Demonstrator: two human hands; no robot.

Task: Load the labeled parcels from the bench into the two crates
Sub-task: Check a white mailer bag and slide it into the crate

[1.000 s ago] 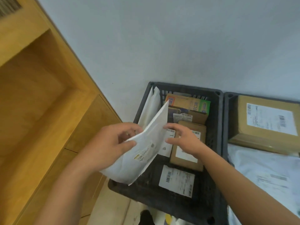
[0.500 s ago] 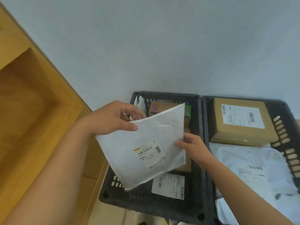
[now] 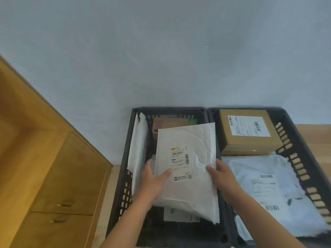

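soft even daylight, faint shadows; wide-angle bending at the edges, slight blur throughout.

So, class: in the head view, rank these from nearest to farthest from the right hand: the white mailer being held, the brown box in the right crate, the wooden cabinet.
1. White mailer: held in the right hand.
2. Brown box: right crate, far end.
3. Wooden cabinet: far left.
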